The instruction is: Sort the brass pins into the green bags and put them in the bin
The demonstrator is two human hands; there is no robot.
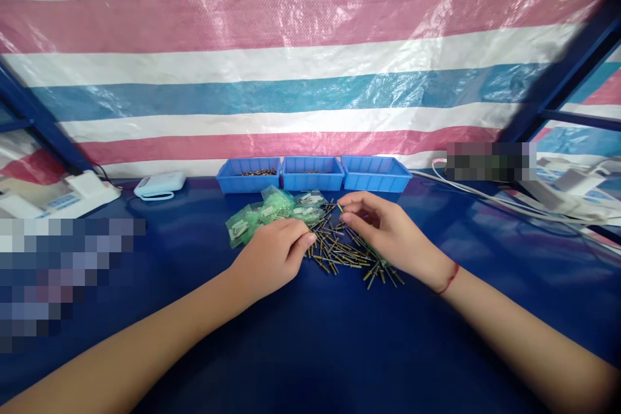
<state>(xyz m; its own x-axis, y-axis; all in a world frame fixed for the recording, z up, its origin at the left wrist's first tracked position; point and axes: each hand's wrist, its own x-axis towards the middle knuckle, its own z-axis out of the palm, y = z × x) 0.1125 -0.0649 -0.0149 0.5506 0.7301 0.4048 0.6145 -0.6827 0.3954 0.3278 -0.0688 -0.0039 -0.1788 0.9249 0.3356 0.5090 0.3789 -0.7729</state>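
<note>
A loose pile of blind rivets (347, 252), brassy bodies with thin steel pins, lies on the dark blue table. My left hand (274, 252) is closed at the pile's left edge, thumb pressed against the curled fingers; whatever it holds is hidden. Over the pile's right side, my right hand (378, 223) pinches a small rivet (340, 209) between thumb and fingertips. Several green-tinted clear bags (264, 210) with pale small parts inside lie behind my left hand.
Three blue bins stand in a row at the back: the left bin (248, 184) and middle bin (313, 181) hold small metal parts; the right bin (376, 182) shows a bare floor. A light blue device (160, 185), a power strip (80, 197) and white cables (480, 194) lie at the sides.
</note>
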